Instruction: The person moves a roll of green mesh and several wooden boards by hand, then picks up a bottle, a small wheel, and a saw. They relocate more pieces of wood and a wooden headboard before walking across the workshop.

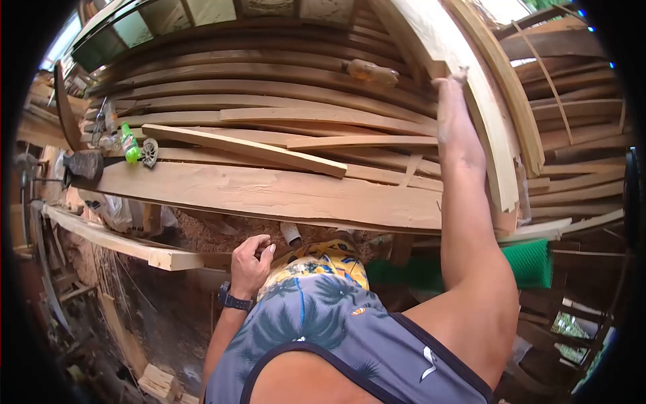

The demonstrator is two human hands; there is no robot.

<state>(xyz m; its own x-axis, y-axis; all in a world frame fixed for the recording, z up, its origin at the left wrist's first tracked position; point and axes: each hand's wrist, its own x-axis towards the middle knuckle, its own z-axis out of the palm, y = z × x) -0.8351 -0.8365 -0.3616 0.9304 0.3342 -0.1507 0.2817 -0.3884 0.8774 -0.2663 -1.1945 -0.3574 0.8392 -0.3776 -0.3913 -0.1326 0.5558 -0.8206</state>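
While the pale beam (479,94) is touched by the right hand (453,87), its grip unclear, the left hand (250,264) is held half-curled, empty.

And here's the long wooden beam (483,94), pale, bare and straight-edged, glaring almost white towards its far end! It's running lengthwise away on the right-hand side, slanting from the top of the view down to the near right. Look at that near end: uneven, stepped, coming to jagged points.
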